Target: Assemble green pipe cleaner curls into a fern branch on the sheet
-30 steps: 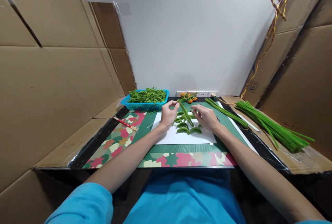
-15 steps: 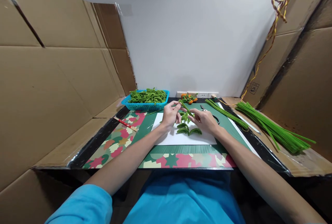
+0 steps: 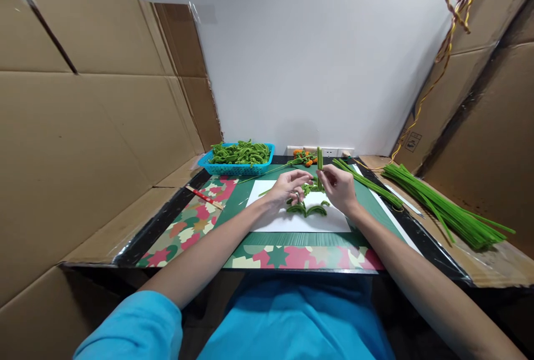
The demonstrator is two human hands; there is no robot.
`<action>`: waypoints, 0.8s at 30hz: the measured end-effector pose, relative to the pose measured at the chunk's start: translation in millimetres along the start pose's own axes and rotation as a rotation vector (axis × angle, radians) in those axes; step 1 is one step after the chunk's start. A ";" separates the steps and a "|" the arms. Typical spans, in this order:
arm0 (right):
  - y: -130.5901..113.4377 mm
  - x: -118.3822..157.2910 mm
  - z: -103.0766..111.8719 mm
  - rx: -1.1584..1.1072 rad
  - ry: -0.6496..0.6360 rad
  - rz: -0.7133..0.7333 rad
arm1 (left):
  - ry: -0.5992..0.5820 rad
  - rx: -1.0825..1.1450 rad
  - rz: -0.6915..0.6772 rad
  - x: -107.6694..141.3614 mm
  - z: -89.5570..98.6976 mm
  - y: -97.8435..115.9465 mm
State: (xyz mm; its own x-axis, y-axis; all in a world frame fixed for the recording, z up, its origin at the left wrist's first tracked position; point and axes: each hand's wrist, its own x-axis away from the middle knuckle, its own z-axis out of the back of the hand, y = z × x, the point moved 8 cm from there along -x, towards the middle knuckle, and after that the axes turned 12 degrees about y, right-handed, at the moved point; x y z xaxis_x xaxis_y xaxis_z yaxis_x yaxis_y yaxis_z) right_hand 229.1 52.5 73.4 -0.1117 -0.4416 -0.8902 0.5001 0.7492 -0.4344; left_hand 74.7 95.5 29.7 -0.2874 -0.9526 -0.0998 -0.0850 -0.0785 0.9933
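My right hand [image 3: 339,186] pinches a short green fuzzy stem piece [image 3: 320,159], which stands upright between thumb and fingers. Just left of it is my left hand [image 3: 287,186], fingers spread and curved, palm turned toward the right hand, with nothing visible in it. Both are over a white sheet [image 3: 267,221] on a green mat. Curved green fuzzy pieces [image 3: 317,211] lie on the sheet below the hands. More green pieces behind the fingers are partly hidden.
A blue basket [image 3: 237,169] of green curled pieces stands at the back left, with orange-and-green pieces [image 3: 308,162] to its right. Long green stems [image 3: 446,207] lie at the right. A red-wrapped stick [image 3: 204,197] is at the left. Cardboard walls flank the table.
The green piece has gone from slanted between both hands to upright in my right hand. My left hand has let go and opened. The view has shifted slightly.
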 end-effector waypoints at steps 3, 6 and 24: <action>5.1 0.5 3.5 -0.047 0.051 -0.062 | -0.006 -0.010 0.003 0.2 -3.0 -4.1; 8.1 1.8 2.7 -0.088 0.068 -0.102 | 0.004 0.004 0.005 -1.7 -2.8 -8.4; 23.2 1.9 11.7 -0.158 0.127 -0.263 | 0.095 0.057 -0.017 -2.5 2.3 -7.2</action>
State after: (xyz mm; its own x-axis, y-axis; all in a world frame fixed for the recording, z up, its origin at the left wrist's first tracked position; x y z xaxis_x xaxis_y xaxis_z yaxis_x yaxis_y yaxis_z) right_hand 250.5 63.2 63.2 -0.3304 -0.5726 -0.7503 0.3012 0.6894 -0.6588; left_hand 73.8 99.1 22.6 -0.1942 -0.9750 -0.1084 -0.1444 -0.0809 0.9862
